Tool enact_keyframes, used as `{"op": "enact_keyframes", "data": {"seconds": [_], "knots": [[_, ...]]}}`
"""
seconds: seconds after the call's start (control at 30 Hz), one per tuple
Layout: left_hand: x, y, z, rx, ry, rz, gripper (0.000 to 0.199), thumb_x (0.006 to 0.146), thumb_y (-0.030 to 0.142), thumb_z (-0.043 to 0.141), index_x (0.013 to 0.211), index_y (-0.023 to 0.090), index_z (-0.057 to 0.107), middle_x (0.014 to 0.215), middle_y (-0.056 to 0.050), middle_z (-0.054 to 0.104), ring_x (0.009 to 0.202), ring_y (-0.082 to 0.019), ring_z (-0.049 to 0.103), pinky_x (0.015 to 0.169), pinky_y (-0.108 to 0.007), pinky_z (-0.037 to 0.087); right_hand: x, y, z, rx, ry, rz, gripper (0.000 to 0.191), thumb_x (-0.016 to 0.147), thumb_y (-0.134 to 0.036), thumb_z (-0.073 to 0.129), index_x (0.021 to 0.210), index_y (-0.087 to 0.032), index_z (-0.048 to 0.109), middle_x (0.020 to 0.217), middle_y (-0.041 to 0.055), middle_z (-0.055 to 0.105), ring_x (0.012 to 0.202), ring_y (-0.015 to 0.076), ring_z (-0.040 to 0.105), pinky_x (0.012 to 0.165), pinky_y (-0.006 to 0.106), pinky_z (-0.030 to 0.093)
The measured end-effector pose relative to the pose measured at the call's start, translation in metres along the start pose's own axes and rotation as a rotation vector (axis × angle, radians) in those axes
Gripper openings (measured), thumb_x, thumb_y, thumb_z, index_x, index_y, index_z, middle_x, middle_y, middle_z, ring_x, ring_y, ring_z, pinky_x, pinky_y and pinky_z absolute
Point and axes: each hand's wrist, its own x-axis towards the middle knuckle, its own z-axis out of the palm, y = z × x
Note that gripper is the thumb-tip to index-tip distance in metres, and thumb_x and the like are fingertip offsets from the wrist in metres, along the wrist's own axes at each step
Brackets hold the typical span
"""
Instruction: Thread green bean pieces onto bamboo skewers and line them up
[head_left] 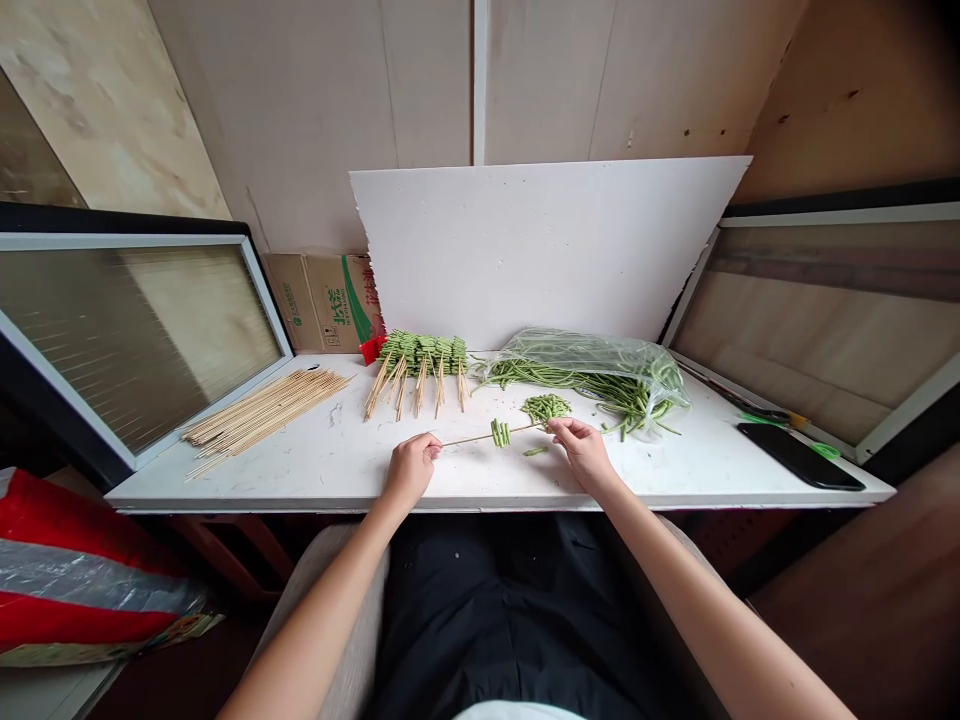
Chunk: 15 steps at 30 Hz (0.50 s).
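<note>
My left hand is closed on the left end of a thin bamboo skewer, held nearly level above the table front. Several short pieces of green bean sit side by side on the skewer, crosswise to it. At its right tip the fingers of my right hand are pinched, with a bit of green bean largely hidden between them. Just behind that hand lies a small pile of cut beans. One loose bean piece rests on the white table below the skewer.
Bare skewers lie fanned at left. Filled bean skewers are stacked at the back, sticks toward me. Long beans lie partly in a clear plastic bag. A black phone is at right; a white board stands behind.
</note>
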Motion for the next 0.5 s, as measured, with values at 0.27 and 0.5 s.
{"op": "enact_keyframes", "data": {"seconds": [0.27,0.5], "knots": [[0.002,0.000,-0.001,-0.042,-0.009,-0.022,0.028,0.085,0.006,0.050,0.080,0.021,0.073,0.069,-0.001,0.073,0.070,-0.018,0.070,0.069,-0.026,0.054,-0.005,-0.023,0.002,0.018,-0.027,-0.036,0.048,0.071,-0.068,0.085,0.079,-0.021,0.079,0.087,0.0092,0.078,0.087,0.0268,0.068,0.082,0.038,0.054],[0.003,-0.001,0.002,-0.054,0.007,-0.054,0.022,0.086,0.009,0.054,0.077,0.020,0.072,0.072,-0.003,0.076,0.072,-0.019,0.072,0.071,-0.028,0.053,-0.007,-0.027,0.009,0.035,0.006,0.019,0.048,0.069,-0.068,0.087,0.074,-0.021,0.078,0.080,0.0084,0.075,0.075,0.0230,0.063,0.070,0.035,0.049]]}}
